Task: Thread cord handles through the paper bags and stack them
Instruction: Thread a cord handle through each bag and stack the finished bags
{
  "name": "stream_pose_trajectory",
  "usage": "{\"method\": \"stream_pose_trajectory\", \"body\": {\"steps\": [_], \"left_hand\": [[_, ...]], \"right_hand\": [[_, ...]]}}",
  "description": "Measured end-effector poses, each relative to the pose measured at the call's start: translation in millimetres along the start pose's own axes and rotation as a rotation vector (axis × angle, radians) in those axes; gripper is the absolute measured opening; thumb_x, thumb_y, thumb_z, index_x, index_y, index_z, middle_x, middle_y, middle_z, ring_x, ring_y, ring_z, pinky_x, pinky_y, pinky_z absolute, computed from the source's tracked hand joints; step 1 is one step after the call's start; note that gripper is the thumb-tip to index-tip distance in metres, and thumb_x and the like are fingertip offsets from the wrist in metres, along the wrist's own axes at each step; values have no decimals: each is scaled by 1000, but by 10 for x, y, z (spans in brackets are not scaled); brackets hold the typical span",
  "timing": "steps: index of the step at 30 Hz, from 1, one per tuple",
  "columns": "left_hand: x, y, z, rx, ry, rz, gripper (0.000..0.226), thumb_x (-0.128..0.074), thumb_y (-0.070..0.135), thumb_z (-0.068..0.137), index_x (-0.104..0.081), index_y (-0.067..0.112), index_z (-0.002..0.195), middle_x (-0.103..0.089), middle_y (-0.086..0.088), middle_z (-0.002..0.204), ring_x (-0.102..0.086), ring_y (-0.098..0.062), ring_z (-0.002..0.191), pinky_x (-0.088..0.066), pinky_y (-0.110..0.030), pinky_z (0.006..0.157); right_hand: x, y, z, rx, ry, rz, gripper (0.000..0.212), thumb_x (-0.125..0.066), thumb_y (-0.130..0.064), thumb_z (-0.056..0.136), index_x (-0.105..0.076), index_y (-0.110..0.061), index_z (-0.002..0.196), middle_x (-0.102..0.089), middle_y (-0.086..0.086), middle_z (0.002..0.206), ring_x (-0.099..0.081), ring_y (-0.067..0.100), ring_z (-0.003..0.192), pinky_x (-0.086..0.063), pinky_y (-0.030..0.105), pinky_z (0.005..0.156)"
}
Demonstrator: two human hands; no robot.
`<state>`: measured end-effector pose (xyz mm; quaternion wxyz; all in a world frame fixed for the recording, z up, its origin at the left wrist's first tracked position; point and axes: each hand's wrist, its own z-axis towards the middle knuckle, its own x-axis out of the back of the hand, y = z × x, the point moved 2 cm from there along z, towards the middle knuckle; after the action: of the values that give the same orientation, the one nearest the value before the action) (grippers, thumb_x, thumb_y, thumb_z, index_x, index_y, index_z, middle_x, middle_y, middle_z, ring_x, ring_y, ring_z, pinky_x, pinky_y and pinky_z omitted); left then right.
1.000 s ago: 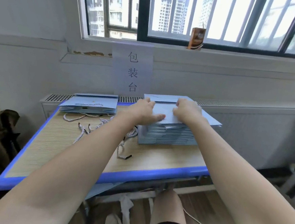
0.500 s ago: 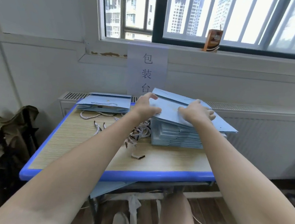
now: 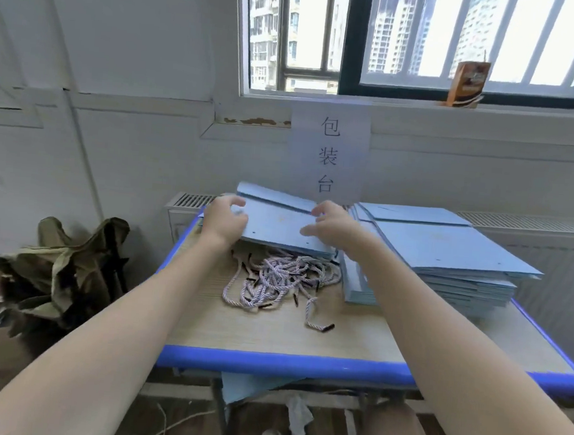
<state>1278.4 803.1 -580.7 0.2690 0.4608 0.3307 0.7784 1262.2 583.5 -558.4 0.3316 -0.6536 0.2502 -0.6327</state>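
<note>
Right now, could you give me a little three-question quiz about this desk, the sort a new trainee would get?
1. True or false: both hands hold the same flat blue paper bag.
2. What lies on the desk under that bag? A) scissors B) a heap of twisted cord handles C) a tape roll
3. Fill in: the tall stack of flat bags sits on the person's ____ side of the desk.

Key
1. True: the left hand grips its left edge, the right hand its right edge.
2. B.
3. Right.
</note>
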Motion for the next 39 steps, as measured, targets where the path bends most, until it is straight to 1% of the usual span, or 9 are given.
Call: {"method": "stream_pose_trajectory", "body": {"steps": [4, 8, 11, 16, 19, 23, 27, 34, 39], "left_hand": [[-48, -91, 23, -170, -130, 479, 32, -52, 17, 93, -66, 10, 121, -64, -14, 126, -45, -35, 124, -36, -38, 105], [-128, 83, -40, -365, -332, 486, 38, -51, 41, 99, -59, 21, 131, -57, -1, 137, -48, -22, 128, -41, -39, 105], [-204, 79, -43, -405, -492, 650, 48, -38, 62, 98, -53, 38, 136, -49, 10, 146, -49, -18, 131, -44, -41, 103], [-184, 47, -31, -334, -550, 719, 85, -39, 84, 81, -33, 37, 152, -28, 3, 161, -21, -17, 148, -27, -43, 115], [-234, 12, -19, -333, -467, 732, 82, -38, 81, 85, -34, 34, 151, -33, -3, 158, -24, -24, 147, -27, -43, 116], [-267, 17, 15, -301, -475, 676, 74, -42, 78, 87, -41, 36, 148, -38, -4, 156, -30, -26, 145, -29, -43, 115], [-201, 138, 149, -264, -539, 685, 65, -42, 77, 87, -55, 38, 138, -49, 6, 149, -44, -21, 137, -39, -38, 109], [-303, 51, 203, -358, -455, 670, 44, -40, 55, 101, -52, 40, 141, -47, 5, 151, -46, -22, 136, -41, -38, 105], [-316, -21, 272, -413, -399, 578, 43, -50, 23, 100, -53, 39, 139, -54, 5, 145, -50, -24, 132, -45, -43, 102]], "right_hand": [[-240, 6, 100, 59, -114, -176, 59, -75, -26, 88, -48, -11, 138, -51, 10, 142, -52, 27, 126, -45, 39, 105], [-213, 24, 176, 90, -93, -199, 49, -73, -23, 87, -57, -10, 132, -59, 8, 134, -56, 24, 121, -47, 38, 103], [-140, 17, 202, 122, -37, -256, 35, -78, -18, 83, -66, -14, 116, -66, 6, 117, -62, 22, 104, -52, 33, 87], [-77, -55, 101, 161, -106, -368, 15, -79, -31, 82, -71, -20, 88, -73, 4, 87, -65, 17, 75, -54, 32, 72], [-148, -82, -11, 164, -227, -418, 27, -83, -48, 75, -72, -27, 87, -63, -8, 79, -58, 11, 72, -46, 28, 63], [-129, -77, -31, 198, -268, -396, 11, -79, -30, 85, -71, -23, 87, -56, -12, 62, -49, 5, 55, -37, 19, 54], [9, -123, 109, 198, -118, -402, 10, -67, -26, 95, -65, -18, 90, -56, -5, 70, -47, 10, 54, -36, 23, 50], [69, -95, 434, 117, 322, -142, 15, -50, -28, 104, -58, -16, 104, -70, 8, 81, -69, 30, 74, -59, 45, 75], [-17, -50, 411, 143, 261, -200, 22, -47, -26, 103, -63, -20, 116, -66, 7, 106, -60, 27, 89, -50, 37, 80]]}}
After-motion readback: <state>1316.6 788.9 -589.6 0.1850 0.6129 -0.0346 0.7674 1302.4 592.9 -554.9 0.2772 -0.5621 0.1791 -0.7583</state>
